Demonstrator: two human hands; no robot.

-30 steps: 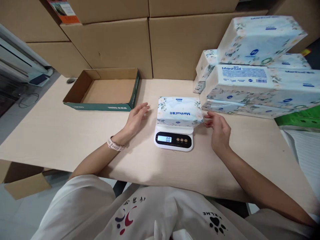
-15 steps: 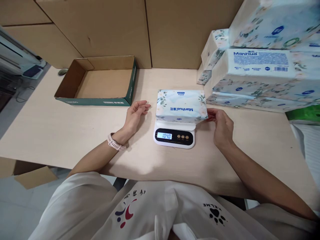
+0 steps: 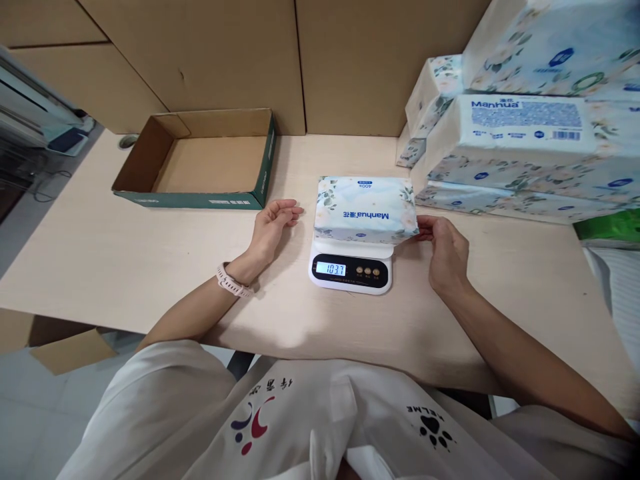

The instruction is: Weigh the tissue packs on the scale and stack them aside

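A pack of tissues (image 3: 366,208), pale blue with printed flowers, rests on a white kitchen scale (image 3: 351,288). The lit display (image 3: 331,268) appears to read 103.7. My left hand (image 3: 274,225) lies on the table left of the pack, holding nothing, its fingers loosely extended and apart from the pack. At the pack's right edge is my right hand (image 3: 447,252), fingers stretched toward the lower corner and partly hidden; whether they touch it I cannot tell. Nothing is gripped in the right hand.
An open cardboard box (image 3: 210,163) with green sides stands at the back left. Several tissue packs (image 3: 525,137) are stacked at the back right, with something green (image 3: 607,229) beside them. Cardboard panels (image 3: 240,60) line the back edge. Another carton (image 3: 73,350) sits below the table's left side.
The scale's reading has gone from about 104.0 to 103.7. Both hands and the tissue pack keep their places; the view has shifted very slightly.
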